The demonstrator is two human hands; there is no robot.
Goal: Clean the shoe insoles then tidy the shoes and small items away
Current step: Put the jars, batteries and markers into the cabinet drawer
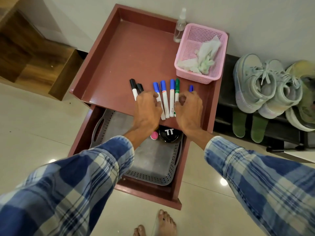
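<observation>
On the cabinet [129, 53], I am laying my left hand [147, 109] and right hand [188, 109] over the markers [165, 101], fingers curled; whether either is gripping, cannot tell.

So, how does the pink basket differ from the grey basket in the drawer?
The pink basket stands on top of the red-brown cabinet, at its back right corner; the grey basket lies lower, inside the open drawer. The pink basket holds crumpled white tissues; the grey basket holds a black round tin and a small pink-topped thing. The grey basket has slot handles; the pink basket shows none. Both are perforated plastic.
</observation>
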